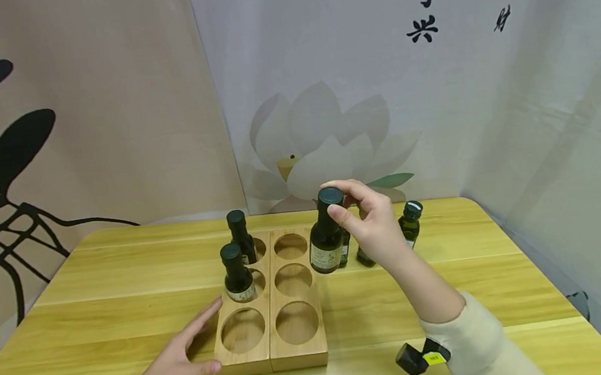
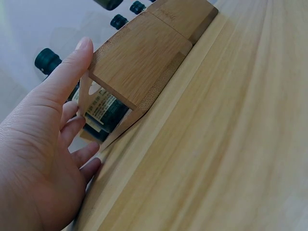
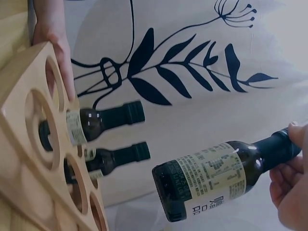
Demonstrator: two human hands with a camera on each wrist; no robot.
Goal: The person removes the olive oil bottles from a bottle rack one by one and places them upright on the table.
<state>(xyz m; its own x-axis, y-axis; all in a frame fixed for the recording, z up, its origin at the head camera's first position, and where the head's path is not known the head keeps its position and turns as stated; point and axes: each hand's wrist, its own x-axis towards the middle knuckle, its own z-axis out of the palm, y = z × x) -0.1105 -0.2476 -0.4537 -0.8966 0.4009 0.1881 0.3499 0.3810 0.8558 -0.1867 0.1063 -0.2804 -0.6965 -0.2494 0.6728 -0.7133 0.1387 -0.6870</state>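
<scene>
My right hand [image 1: 374,222] pinches a small dark glass bottle [image 1: 325,249] by its dark cap. The bottle hangs upright in the head view, above the right edge of a wooden bottle rack [image 1: 300,361]; its pale label [image 3: 214,171] faces the right wrist camera. My left hand [image 1: 178,365] rests against the rack's left side with thumb and fingers spread near the front corner. Two similar bottles stand in the rack's left row, one in the middle hole [image 1: 239,275] and one in the back hole [image 1: 242,237]. The right row's holes hold nothing.
Behind my right hand, more dark bottles stand on the wooden table [image 1: 97,309], one at the right [image 1: 410,224] and others partly hidden. A printed cloth backdrop [image 1: 146,106] hangs behind the table. A black device [image 1: 422,356] is strapped to the right sleeve.
</scene>
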